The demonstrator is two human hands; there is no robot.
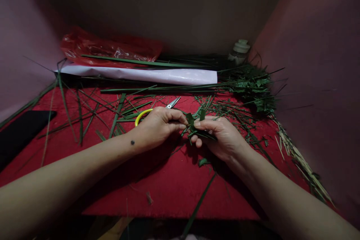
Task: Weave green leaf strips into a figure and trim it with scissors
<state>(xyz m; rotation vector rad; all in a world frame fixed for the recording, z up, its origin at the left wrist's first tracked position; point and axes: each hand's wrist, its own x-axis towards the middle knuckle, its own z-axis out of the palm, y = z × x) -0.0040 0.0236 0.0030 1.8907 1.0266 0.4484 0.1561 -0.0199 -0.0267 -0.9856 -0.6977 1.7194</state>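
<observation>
Between my two hands is a small folded piece of green leaf strips (191, 123), with short ends sticking out at several angles. My left hand (161, 125) pinches its left side between thumb and forefinger. From the right, my right hand (218, 133) grips the same piece, its thumb on top and fingertips curled beneath. Scissors (172, 103) with a yellow handle lie just behind my left hand, which partly covers them. A long green strip (199, 204) hangs over the table's front edge below my right hand.
Cut leaf bits litter the red cloth (168, 191). Behind them lie long strips, a white roll (146, 74) and a red plastic bag (109, 47). A leafy green bundle (254, 86) and a white-capped bottle (240, 50) stand back right. At left is a dark flat object (25, 131).
</observation>
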